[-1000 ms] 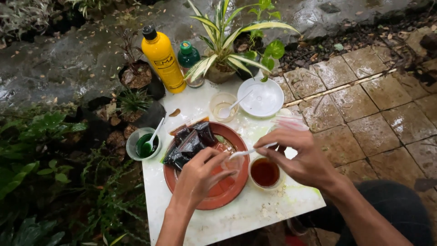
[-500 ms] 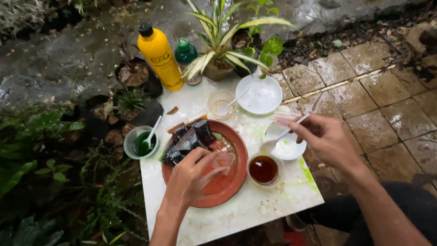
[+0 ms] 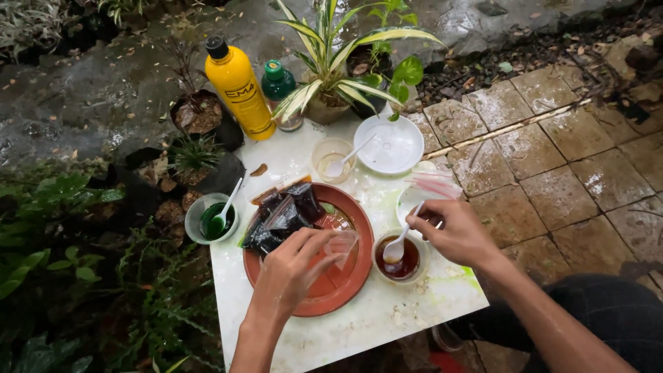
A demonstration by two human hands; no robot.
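Observation:
My left hand (image 3: pixel 293 266) pinches a small clear plastic bag (image 3: pixel 343 246) over the round terracotta plate (image 3: pixel 324 293). Several dark filled bags (image 3: pixel 284 214) lie piled at the plate's far left side. A white plastic spoon (image 3: pixel 400 243) is in my right hand (image 3: pixel 452 233), its bowl dipped into a small cup of reddish-brown liquid (image 3: pixel 402 262) just right of the plate. Both hands work over a small white table (image 3: pixel 387 321).
A cup of green liquid with a spoon (image 3: pixel 213 219) stands at the table's left edge. A yellow bottle (image 3: pixel 239 88), a green bottle (image 3: pixel 277 81), a potted striped plant (image 3: pixel 330 77), a clear cup (image 3: pixel 333 160) and a white lid (image 3: pixel 389 144) stand at the back. Wet paving lies right.
My right hand has carried the spoon from the white dish at the right into the cup of brown liquid. My left hand now holds a clear bag open over the plate.

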